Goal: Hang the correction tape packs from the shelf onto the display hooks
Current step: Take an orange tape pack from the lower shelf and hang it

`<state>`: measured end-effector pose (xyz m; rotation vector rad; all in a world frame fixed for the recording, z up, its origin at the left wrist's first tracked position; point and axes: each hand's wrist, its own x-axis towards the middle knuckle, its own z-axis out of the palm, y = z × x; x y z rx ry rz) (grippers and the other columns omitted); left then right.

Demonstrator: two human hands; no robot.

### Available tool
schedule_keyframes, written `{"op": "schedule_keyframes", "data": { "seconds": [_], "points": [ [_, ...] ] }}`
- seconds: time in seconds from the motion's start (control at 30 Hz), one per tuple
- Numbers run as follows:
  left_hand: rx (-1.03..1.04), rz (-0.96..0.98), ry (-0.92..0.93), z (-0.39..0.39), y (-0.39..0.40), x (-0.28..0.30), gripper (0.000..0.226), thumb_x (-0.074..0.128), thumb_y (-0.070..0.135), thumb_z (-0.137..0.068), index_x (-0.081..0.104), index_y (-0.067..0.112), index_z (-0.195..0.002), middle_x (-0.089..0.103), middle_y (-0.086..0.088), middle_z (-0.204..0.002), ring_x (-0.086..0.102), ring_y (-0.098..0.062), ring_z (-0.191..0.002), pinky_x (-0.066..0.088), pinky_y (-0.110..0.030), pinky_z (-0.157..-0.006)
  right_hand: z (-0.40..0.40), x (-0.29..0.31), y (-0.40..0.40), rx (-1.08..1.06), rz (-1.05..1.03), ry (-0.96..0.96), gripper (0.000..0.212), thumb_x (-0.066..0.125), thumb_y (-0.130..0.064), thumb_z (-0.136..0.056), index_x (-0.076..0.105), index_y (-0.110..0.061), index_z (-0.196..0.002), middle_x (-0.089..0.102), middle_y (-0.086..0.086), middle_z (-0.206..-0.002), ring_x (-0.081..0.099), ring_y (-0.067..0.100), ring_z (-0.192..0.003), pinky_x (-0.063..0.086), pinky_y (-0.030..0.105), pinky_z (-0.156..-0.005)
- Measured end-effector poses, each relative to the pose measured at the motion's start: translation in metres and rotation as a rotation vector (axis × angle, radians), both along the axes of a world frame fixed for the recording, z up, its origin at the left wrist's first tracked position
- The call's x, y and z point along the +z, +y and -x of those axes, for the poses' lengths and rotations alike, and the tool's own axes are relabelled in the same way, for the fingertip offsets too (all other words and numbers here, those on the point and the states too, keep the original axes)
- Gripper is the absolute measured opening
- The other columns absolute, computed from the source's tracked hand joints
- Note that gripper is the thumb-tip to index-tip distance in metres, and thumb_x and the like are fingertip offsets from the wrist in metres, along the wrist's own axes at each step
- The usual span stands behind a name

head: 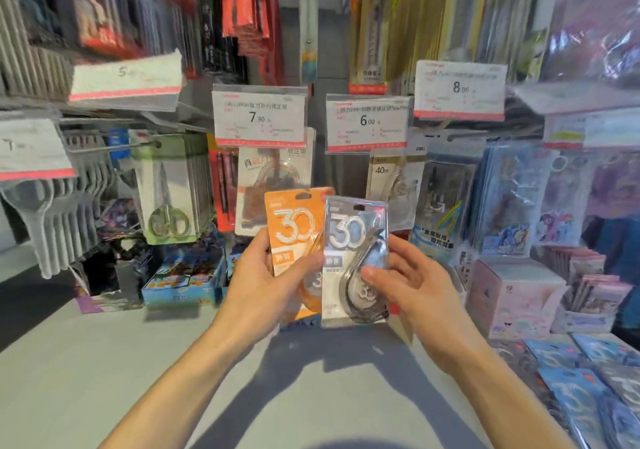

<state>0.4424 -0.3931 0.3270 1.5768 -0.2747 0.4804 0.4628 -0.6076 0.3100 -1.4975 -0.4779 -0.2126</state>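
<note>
My left hand (pixel 266 275) grips an orange correction tape pack (pixel 294 233) marked "30", held upright. Overlapping its right side is a grey correction tape pack (pixel 353 240), also marked "30", with my right hand (pixel 412 285) closed on its right edge. Both packs hover above the pale shelf (pixel 104 362), below the display hooks. Their price tags read 7.90 (pixel 259 116) and 6.00 (pixel 367 122). Several more blue and grey correction tape packs (pixel 588 379) lie on the shelf at the lower right.
Scissors packs (pixel 169 188) hang at the left. Other tape packs (pixel 273 171) and a 40m pack (pixel 391 178) hang behind my hands. Card boxes (pixel 183 275) and a pink box (pixel 512 292) stand at the shelf's back.
</note>
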Motion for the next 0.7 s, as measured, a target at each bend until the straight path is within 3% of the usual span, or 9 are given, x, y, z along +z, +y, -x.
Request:
{"op": "schedule_keyframes", "data": {
  "seconds": [0.07, 0.13, 0.27, 0.5, 0.6, 0.7],
  "points": [
    [-0.002, -0.062, -0.018, 0.001, 0.006, 0.007, 0.033, 0.080, 0.020, -0.086, 0.064, 0.028, -0.115, 0.079, 0.017, -0.100, 0.076, -0.002, -0.089, 0.056, -0.014, -0.069, -0.001, 0.008, -0.006, -0.005, -0.088, 0.014, 0.065, 0.079, -0.021, -0.072, 0.061, -0.019, -0.134, 0.079, 0.002, -0.116, 0.076, 0.018, -0.106, 0.061, 0.027, -0.082],
    [-0.005, -0.128, -0.044, 0.003, 0.012, 0.014, 0.032, 0.079, 0.022, -0.087, 0.063, 0.030, -0.114, 0.079, 0.019, -0.100, 0.075, 0.000, -0.088, 0.055, -0.013, -0.070, -0.002, 0.016, -0.015, -0.037, -0.132, 0.015, 0.066, 0.078, -0.021, -0.071, 0.060, -0.021, -0.135, 0.077, 0.003, -0.123, 0.074, 0.020, -0.113, 0.060, 0.035, -0.093],
    [-0.008, -0.209, -0.082, 0.005, 0.018, 0.026, 0.031, 0.078, 0.022, -0.089, 0.063, 0.030, -0.115, 0.078, 0.018, -0.102, 0.075, -0.001, -0.090, 0.052, -0.009, -0.071, -0.005, 0.031, -0.029, -0.139, -0.118, -0.021, 0.066, 0.078, -0.019, -0.083, 0.055, -0.025, -0.145, 0.066, 0.001, -0.142, 0.057, 0.020, -0.137, 0.046, 0.047, -0.114],
    [-0.026, -0.244, -0.092, 0.010, 0.017, 0.033, 0.034, 0.078, 0.021, -0.089, 0.063, 0.031, -0.117, 0.078, 0.017, -0.107, 0.075, -0.004, -0.095, 0.058, -0.018, -0.077, -0.007, 0.049, -0.031, -0.128, -0.126, -0.106, 0.057, 0.073, -0.013, -0.093, 0.055, -0.025, -0.145, 0.069, -0.003, -0.137, 0.059, 0.018, -0.134, 0.048, 0.042, -0.110],
    [-0.034, -0.249, -0.100, 0.014, 0.017, 0.035, 0.037, 0.079, 0.023, -0.088, 0.063, 0.031, -0.120, 0.078, 0.014, -0.110, 0.075, -0.007, -0.098, 0.061, -0.027, -0.078, -0.004, 0.055, -0.033, -0.101, -0.143, -0.150, 0.062, 0.076, -0.018, -0.086, 0.056, -0.024, -0.144, 0.072, -0.003, -0.133, 0.065, 0.016, -0.127, 0.056, 0.031, -0.098],
    [-0.044, -0.228, -0.138, 0.019, 0.017, 0.041, 0.038, 0.079, 0.022, -0.086, 0.064, 0.030, -0.120, 0.078, 0.015, -0.108, 0.075, -0.005, -0.096, 0.058, -0.017, -0.074, 0.000, 0.058, -0.035, -0.065, -0.156, -0.194, 0.065, 0.074, -0.020, -0.084, 0.055, -0.021, -0.146, 0.072, 0.000, -0.133, 0.066, 0.020, -0.126, 0.056, 0.035, -0.100]
  ]
}}
